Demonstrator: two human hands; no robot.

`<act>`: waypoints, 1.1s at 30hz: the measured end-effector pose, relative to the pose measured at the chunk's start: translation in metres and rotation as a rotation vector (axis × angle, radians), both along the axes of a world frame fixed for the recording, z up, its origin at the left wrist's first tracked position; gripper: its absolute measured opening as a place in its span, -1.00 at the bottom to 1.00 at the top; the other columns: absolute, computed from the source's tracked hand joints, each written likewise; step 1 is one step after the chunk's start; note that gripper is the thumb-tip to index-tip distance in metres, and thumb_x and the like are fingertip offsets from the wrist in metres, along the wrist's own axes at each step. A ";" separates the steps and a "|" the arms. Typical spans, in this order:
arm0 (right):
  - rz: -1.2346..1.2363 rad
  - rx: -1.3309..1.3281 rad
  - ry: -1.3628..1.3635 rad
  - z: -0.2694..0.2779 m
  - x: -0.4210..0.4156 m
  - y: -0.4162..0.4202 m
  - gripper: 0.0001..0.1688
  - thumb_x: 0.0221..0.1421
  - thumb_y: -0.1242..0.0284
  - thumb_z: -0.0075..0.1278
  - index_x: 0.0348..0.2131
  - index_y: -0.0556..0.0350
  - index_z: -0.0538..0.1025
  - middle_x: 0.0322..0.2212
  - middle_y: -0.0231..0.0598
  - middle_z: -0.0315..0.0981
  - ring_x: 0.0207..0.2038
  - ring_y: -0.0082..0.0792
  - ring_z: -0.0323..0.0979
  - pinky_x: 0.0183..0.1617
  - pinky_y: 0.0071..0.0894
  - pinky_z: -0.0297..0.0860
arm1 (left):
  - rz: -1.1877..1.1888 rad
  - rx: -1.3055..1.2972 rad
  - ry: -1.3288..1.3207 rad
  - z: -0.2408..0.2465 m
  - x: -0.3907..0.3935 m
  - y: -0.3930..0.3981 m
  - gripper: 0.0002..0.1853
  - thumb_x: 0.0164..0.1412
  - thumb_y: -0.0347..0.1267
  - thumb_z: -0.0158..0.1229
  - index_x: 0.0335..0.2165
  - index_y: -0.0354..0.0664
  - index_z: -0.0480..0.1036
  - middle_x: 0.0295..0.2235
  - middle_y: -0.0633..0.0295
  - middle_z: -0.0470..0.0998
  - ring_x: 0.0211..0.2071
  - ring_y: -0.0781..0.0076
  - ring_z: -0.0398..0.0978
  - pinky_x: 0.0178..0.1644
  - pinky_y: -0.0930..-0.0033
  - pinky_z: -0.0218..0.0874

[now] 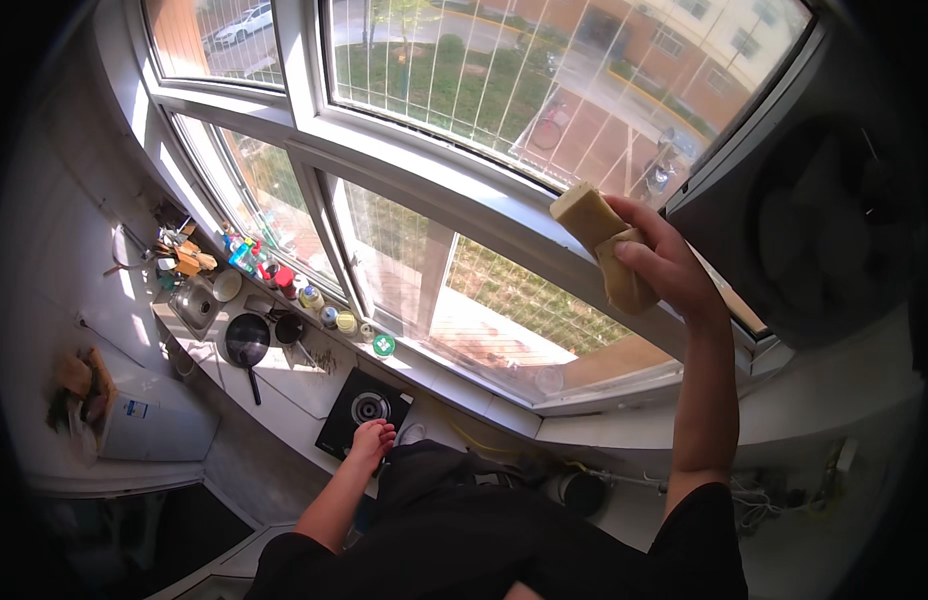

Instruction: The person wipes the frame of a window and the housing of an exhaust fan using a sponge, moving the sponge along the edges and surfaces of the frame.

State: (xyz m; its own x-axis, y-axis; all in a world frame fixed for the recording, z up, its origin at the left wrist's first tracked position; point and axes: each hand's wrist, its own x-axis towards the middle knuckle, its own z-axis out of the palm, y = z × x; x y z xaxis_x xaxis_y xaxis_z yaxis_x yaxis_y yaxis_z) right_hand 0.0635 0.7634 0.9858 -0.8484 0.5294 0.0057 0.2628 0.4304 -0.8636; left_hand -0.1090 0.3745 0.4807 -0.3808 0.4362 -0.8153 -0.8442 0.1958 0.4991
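Raised in front of the large window, my right hand grips a yellowish sponge block. Its lower part, under my fingers, looks wrapped in or folded with a cloth of similar colour. The sponge is near the white horizontal window frame; whether it touches cannot be told. My left hand hangs low, empty, its fingers loosely curled. Below it is a black gas stove with a round burner, partly hidden by the hand.
A black frying pan, a saucepan and a sink are on the counter at left. Bottles and jars line the windowsill. A dark fan is mounted at right. A white refrigerator stands lower left.
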 end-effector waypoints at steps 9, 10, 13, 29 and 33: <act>-0.173 0.973 -0.020 -0.016 -0.015 -0.020 -0.52 0.12 0.48 0.03 0.05 0.19 0.47 -0.11 -0.06 0.51 -0.10 -0.05 0.48 0.05 -0.25 0.40 | -0.071 0.032 0.002 0.001 0.014 0.023 -0.70 0.26 -0.49 -0.09 -0.04 -0.17 0.34 -0.25 0.18 0.54 -0.34 0.39 0.56 -0.33 0.33 0.46; -0.220 1.047 0.022 -0.023 -0.019 -0.023 -0.54 0.11 0.47 0.06 0.03 0.17 0.49 -0.14 -0.11 0.53 -0.15 -0.01 0.49 0.00 -0.21 0.44 | -0.071 0.020 0.006 0.000 0.015 0.021 -0.70 0.25 -0.49 -0.10 -0.03 -0.18 0.34 -0.25 0.17 0.54 -0.34 0.38 0.56 -0.33 0.33 0.46; -0.268 1.368 -0.025 -0.040 -0.025 -0.024 -0.49 0.04 0.49 0.16 0.03 0.07 0.49 -0.14 -0.21 0.53 -0.17 -0.09 0.50 -0.08 -0.18 0.48 | -0.072 -0.016 0.014 -0.003 0.015 0.014 -0.69 0.25 -0.50 -0.10 -0.03 -0.18 0.33 -0.25 0.16 0.54 -0.34 0.37 0.56 -0.34 0.33 0.46; -0.015 1.143 -0.022 -0.022 -0.050 -0.037 -0.44 -0.06 0.52 0.26 0.00 -0.11 0.54 -0.04 -0.30 0.47 -0.11 -0.12 0.50 -0.09 -0.19 0.47 | 0.016 -0.073 0.020 -0.022 0.017 -0.015 -0.73 0.30 -0.45 -0.12 -0.04 -0.16 0.33 -0.25 0.17 0.53 -0.36 0.38 0.55 -0.38 0.34 0.45; 0.027 1.184 -0.028 -0.027 -0.093 -0.037 -0.54 -0.05 0.52 0.24 -0.08 -0.10 0.57 -0.05 -0.40 0.48 -0.17 -0.13 0.50 -0.14 -0.22 0.48 | 0.045 -0.083 0.010 -0.027 0.022 -0.018 -0.73 0.29 -0.45 -0.12 -0.05 -0.16 0.33 -0.26 0.17 0.52 -0.37 0.39 0.55 -0.38 0.35 0.44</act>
State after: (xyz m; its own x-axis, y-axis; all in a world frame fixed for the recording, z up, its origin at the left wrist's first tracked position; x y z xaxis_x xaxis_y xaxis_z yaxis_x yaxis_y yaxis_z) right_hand -0.0297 0.7260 0.9590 -0.8671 0.1886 0.4611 0.2536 0.9638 0.0827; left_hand -0.0872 0.3563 0.4533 -0.4070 0.3500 -0.8437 -0.8480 0.1986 0.4914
